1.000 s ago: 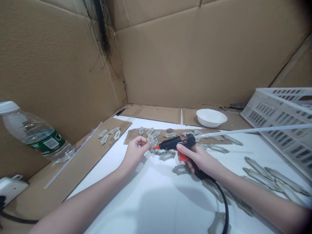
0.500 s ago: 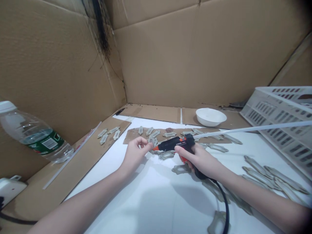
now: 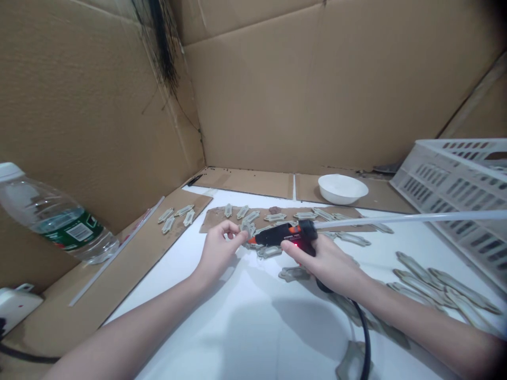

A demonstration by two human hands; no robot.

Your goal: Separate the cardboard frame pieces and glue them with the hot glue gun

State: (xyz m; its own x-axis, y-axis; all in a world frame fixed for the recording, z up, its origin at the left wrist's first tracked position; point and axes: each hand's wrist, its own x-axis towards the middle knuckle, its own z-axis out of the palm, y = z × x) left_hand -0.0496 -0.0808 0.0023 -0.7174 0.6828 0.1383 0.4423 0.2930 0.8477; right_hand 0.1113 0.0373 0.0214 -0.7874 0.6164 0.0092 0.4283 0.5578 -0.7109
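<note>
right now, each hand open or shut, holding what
Left hand: closed, pinching a small grey-beige piece.
Right hand: closed around a black glue gun.

An orange-trimmed black hot glue gun (image 3: 281, 236) and a translucent white glue stick (image 3: 396, 219), grey-beige moulded pieces (image 3: 269, 252) on a white tabletop (image 3: 222, 338), a white bowl (image 3: 341, 189), a white slotted plastic crate (image 3: 455, 182), brown cardboard walls (image 3: 309, 89)

glue gun (image 3: 282, 235): blk/orange, tip L | glue stick (image 3: 396, 219): clear, in rear | grey pc (image 3: 247, 228): just by tip
</note>
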